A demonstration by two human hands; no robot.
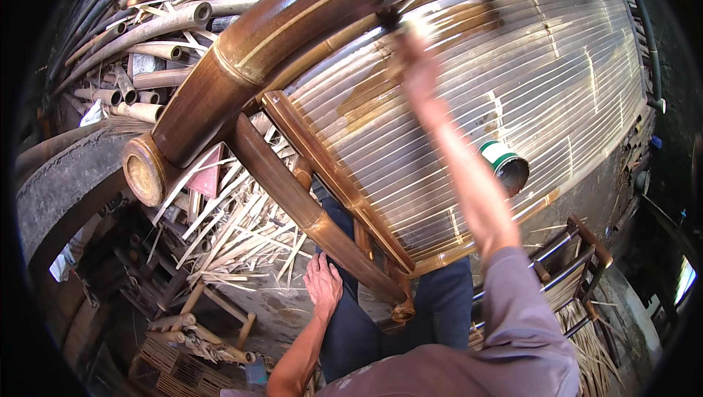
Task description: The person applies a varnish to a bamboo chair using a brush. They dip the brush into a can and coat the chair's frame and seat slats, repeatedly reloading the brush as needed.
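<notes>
My right hand (419, 68) reaches far over a slatted bamboo surface (542, 90), near its thick, glossy brown back rail (293, 24). Motion smears the fingers; they look closed around something pale that I cannot make out. Near that hand, patches of the slats are wet-looking and brown, while others stay pale and greyish. Beside my right forearm, an open green-and-white tin can (504, 166) stands on the slats; its contents are not visible. My left hand (323, 281) lies on my dark-trousered leg, fingers stretched out, holding nothing. Close to it runs a brown bamboo pole (315, 225) of the frame.
Bamboo poles (161, 27) are piled at the far left, behind a curved concrete edge (66, 174). Loose pale bamboo strips (242, 229) litter the ground left of the frame. A smaller dark bamboo frame (578, 251) stands at the right. More bamboo pieces (212, 324) lie lower left.
</notes>
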